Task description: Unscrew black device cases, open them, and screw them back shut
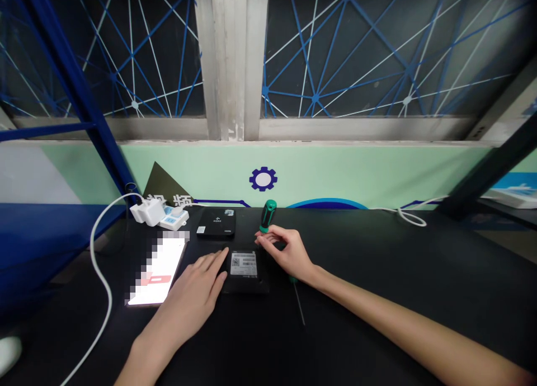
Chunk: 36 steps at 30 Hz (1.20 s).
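A small black box [245, 271] with a white label lies on the black table [377, 274] in front of me. My left hand [197, 291] rests flat and open against the box's left edge. My right hand [287, 252] hovers at the box's upper right corner, its thumb and fingers pinched together on something too small to make out. Under that hand lies a screwdriver [267, 215] with a green and black handle; its thin shaft shows below the wrist.
A second black box [216, 222] sits further back. A lit phone [157, 271] lies to the left. A white charger [146, 211], a small blue-white item [174, 218] and a white cable [98, 263] are at the back left. Another white cable [409, 213] lies at the back right.
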Tool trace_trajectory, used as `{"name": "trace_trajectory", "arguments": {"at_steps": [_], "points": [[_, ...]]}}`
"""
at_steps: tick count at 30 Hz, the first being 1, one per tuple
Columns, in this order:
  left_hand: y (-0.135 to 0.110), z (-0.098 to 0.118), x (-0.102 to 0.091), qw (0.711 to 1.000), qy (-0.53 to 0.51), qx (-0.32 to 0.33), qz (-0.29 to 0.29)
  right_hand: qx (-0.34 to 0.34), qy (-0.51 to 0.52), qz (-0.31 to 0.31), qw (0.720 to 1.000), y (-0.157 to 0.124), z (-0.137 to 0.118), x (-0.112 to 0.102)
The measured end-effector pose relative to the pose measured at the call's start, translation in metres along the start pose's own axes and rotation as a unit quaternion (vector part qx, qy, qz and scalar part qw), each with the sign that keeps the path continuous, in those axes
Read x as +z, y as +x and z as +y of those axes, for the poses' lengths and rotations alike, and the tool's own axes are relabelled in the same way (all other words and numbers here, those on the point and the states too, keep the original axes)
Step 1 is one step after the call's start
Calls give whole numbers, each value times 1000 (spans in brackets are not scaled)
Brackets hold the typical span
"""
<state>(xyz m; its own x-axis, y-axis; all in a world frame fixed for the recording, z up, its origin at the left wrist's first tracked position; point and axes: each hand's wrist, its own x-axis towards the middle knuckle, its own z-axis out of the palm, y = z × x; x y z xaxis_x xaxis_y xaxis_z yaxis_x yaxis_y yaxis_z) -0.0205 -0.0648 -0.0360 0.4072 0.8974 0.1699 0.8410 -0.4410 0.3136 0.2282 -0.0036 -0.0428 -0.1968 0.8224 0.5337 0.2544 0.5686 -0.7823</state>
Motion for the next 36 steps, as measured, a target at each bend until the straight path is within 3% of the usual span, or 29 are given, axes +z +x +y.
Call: {"name": "trace_trajectory", "arguments": {"at_steps": [14, 19, 26, 36], "points": [[0, 4, -4, 1000, 1, -19, -16, -6, -4, -25, 1000, -1, 2, -1], [0, 3, -1, 1000, 3, -7, -1, -7, -4, -18, 1000, -1, 2, -1], [1, 3, -1, 999, 6, -25, -28, -8, -20, -1, 1000, -1, 3, 1], [0, 3, -3, 1000, 6, -19, -17, -32, -22, -37, 999, -1, -3, -3]]}}
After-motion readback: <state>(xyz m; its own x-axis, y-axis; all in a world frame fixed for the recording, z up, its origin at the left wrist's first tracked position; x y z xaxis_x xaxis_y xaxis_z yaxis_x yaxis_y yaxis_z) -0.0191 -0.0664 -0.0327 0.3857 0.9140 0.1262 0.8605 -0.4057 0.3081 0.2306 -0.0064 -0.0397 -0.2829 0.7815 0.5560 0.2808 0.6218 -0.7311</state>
